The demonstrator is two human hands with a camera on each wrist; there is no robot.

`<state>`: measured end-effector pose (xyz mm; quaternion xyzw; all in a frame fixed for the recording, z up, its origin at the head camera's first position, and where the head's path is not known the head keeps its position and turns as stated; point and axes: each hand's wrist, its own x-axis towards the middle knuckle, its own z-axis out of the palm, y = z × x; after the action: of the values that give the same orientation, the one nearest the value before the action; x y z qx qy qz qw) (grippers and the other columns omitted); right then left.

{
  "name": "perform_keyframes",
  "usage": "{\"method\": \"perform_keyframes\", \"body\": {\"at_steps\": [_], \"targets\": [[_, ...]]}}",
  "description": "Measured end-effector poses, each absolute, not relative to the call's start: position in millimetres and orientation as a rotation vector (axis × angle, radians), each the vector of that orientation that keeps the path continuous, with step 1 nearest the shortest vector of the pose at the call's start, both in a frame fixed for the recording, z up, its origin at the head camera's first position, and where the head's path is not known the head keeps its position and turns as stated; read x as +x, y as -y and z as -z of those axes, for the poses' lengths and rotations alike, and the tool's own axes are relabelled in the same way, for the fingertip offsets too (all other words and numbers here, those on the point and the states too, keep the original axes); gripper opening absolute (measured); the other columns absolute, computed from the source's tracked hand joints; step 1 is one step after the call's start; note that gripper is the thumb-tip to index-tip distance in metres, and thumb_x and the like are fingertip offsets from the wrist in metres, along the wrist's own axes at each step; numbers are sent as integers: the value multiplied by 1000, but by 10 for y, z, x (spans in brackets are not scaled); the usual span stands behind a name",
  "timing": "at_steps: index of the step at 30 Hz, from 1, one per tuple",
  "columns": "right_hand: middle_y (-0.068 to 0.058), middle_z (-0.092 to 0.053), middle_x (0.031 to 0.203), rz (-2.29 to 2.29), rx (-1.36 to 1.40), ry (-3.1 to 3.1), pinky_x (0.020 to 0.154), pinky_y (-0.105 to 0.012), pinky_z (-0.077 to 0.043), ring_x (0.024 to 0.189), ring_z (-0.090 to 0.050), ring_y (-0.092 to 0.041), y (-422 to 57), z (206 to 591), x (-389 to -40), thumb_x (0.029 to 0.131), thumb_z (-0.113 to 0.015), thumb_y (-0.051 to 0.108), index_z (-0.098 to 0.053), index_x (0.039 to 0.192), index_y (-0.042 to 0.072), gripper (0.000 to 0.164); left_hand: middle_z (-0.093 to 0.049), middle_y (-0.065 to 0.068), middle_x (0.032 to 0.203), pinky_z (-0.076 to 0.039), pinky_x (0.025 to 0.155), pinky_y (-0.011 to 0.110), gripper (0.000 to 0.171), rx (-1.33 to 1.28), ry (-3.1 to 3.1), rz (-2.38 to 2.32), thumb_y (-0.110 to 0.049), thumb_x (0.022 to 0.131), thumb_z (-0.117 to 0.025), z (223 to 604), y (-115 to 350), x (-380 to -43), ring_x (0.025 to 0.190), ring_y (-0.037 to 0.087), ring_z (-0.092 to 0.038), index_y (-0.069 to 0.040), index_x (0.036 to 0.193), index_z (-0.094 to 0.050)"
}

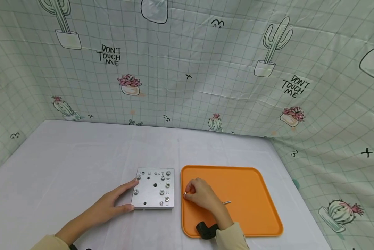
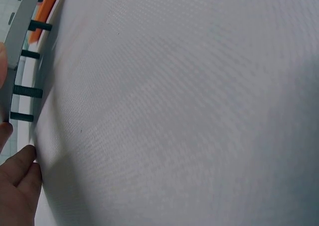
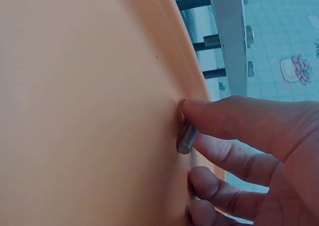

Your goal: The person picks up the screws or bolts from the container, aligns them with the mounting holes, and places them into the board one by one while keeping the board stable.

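A square silver metal plate lies on the white cloth, with several socket-head screws set in its holes. Threaded screw shanks stick out beneath it in the left wrist view. My left hand holds the plate by its left side, thumb at the near corner and index finger farther up. Over the left rim of the orange tray, my right hand pinches a small metal screw between thumb and fingers; its threaded end shows, while its head is hidden.
Another loose screw lies in the tray, just right of my right wrist. A black L-shaped object sits at the tray's near edge, partly behind the sleeve. Patterned cloth hangs behind and at both sides of the table.
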<state>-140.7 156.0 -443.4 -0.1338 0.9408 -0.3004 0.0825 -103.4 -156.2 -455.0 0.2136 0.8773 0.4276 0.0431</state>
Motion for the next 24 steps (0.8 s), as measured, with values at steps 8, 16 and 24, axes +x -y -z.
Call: {"method": "perform_keyframes", "body": {"at_steps": [8,16,24], "targets": [[1,-46,74,850,-349,-2806,63,-25,-32,71,-42,-12,-1514,4376,-1383,79,-71,16,-58,76,12,15,-40,3,146,-25,103,8,65,633,-2686,-1262,-39,82,-67,4513,1574,-1040,135,27,-36,-27,140,-41],[3,-47,75,796,-344,-2834,64,-27,-33,70,-43,-11,-1477,4386,-1407,80,-69,16,-58,73,13,14,-42,4,145,-21,100,3,64,659,-2689,-1286,-38,82,-67,4516,1592,-1072,136,6,-33,-25,139,-43],[3,-49,75,858,-310,-2822,61,-23,-37,68,-45,-9,-1486,4393,-1411,79,-69,15,-58,73,12,13,-41,2,146,-30,104,14,64,652,-2692,-1245,-40,83,-66,4515,1601,-1094,136,18,-36,-27,140,-41]]}}
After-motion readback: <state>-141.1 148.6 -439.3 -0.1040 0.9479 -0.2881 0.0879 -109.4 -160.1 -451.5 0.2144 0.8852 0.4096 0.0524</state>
